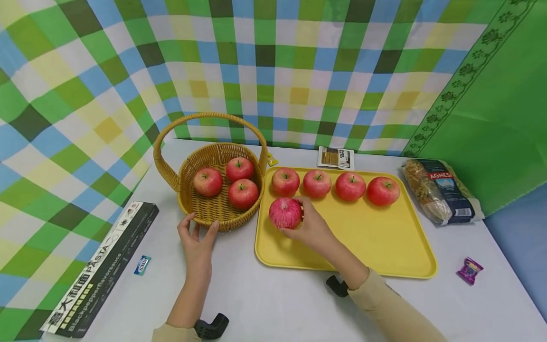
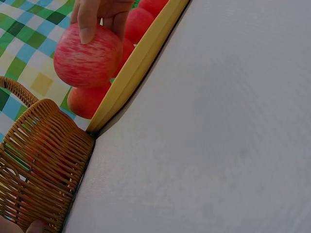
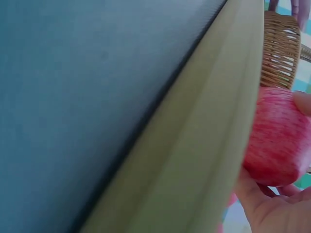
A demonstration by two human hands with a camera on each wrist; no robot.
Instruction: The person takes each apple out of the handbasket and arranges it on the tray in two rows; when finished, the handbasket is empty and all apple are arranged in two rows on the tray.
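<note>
My right hand (image 1: 314, 228) holds a red apple (image 1: 285, 213) between thumb and fingers, over the left end of the yellow tray (image 1: 359, 237). The same streaked apple (image 2: 87, 56) shows in the left wrist view, high beside the tray's edge. My left hand (image 1: 198, 249) touches the front of a wicker basket (image 1: 232, 222), its thumb and fingers spread along the outer wall. Inside the basket lie three red apples (image 1: 242, 194). A row of several more apples (image 1: 350, 185) lines the tray's back edge.
Left of the basket lies a long black pasta box (image 1: 107, 266) with a small blue candy wrapper (image 1: 142, 265) nearby. A pasta bag (image 1: 442, 190) and a purple candy (image 1: 470, 270) are on the right. Behind the tray lies a small packet (image 1: 335, 157). The basket's tall handle (image 1: 209, 115) arches above it.
</note>
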